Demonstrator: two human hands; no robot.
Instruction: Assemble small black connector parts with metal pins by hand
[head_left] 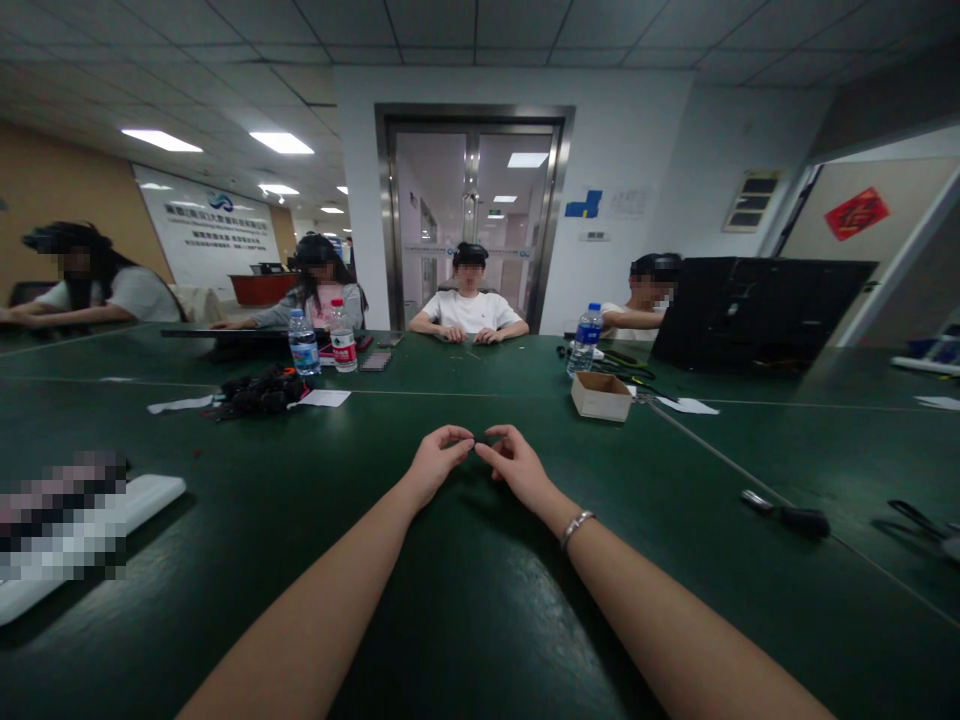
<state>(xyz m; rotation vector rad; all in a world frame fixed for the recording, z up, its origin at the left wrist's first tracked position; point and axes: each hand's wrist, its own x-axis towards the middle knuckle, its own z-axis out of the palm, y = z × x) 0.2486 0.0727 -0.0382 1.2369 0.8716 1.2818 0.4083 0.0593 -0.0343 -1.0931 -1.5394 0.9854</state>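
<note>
Over the dark green table (465, 590), both of my hands meet near the middle of the view. My left hand (440, 462) pinches a small dark piece (479, 440) between thumb and fingertips. From the other side, my right hand (517, 463), with a silver bracelet (576, 527) on its wrist, closes thumb and index finger on the same piece. It is too small and too covered by fingertips for me to name its kind. Both forearms stretch forward from the lower edge of the view.
An open cardboard box (601, 398) stands beyond my right hand, near a water bottle (586, 340). Black cables (259, 390) lie at left, before two bottles. A black-handled tool (802, 521) rests at right. A monitor (750, 312) and several people are across the table.
</note>
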